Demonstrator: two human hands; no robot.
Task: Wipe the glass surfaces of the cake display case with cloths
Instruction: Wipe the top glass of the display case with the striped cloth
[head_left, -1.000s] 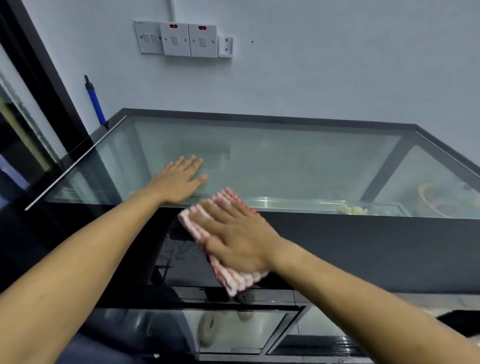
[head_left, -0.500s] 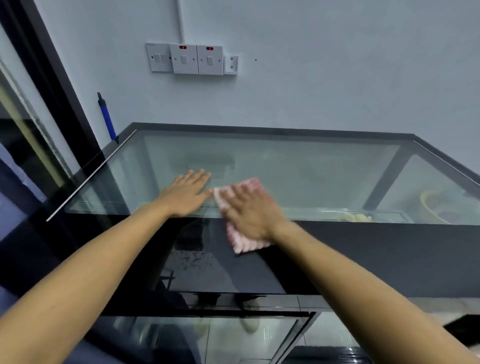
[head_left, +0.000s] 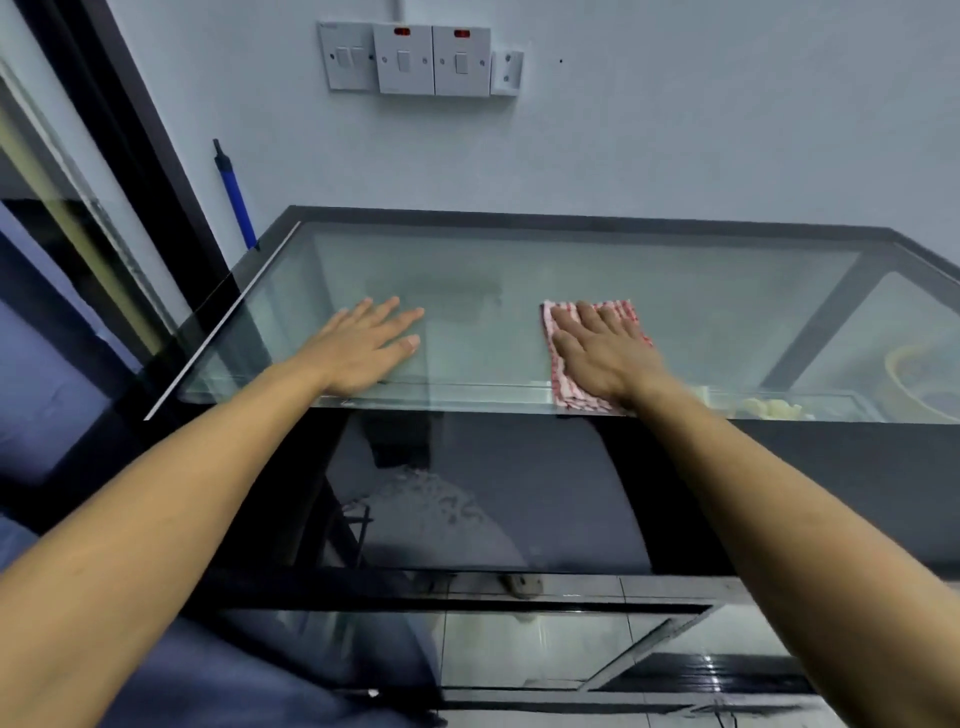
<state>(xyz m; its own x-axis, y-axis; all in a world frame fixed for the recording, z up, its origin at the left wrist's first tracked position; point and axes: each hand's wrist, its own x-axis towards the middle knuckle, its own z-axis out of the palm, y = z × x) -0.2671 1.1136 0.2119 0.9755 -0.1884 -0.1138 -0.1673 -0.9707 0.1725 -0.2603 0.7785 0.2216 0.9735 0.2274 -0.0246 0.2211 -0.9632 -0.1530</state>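
Note:
The cake display case has a flat glass top in a dark frame and a dark glass front below it. A red-and-white checked cloth lies on the glass top near its front edge. My right hand presses flat on the cloth with straight fingers. My left hand rests flat on the bare glass to the left of the cloth, fingers spread, holding nothing.
A pale wall with a row of switches rises behind the case. A blue-handled stick leans in the left corner beside a dark door frame. A yellowish bowl and pale food show through the glass at right.
My right hand has slid the cloth from the dark front up onto the glass top and to the right. My left hand has stayed flat on the glass.

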